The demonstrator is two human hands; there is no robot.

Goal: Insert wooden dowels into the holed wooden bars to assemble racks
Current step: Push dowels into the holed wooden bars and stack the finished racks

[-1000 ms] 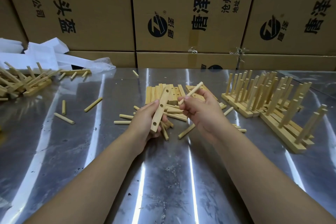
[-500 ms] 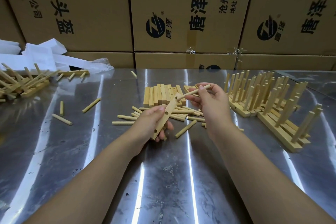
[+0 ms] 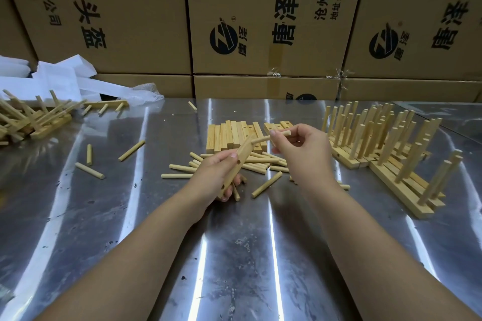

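I see the steel table, with finished racks to the right of the right fingers, a stack of bare bars just beyond both hands, and loose dowels scattered under them. The left hand curls round a tilted holed bar, thumb on top. The right hand pinches a dowel between thumb and fingertips, its free end meeting the bar's top end.

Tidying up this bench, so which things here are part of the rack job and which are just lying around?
Job: holed bar in left hand, dowel in right hand, loose dowels, stacked bars, finished racks.
Lying about: cardboard boxes, white wrapping.
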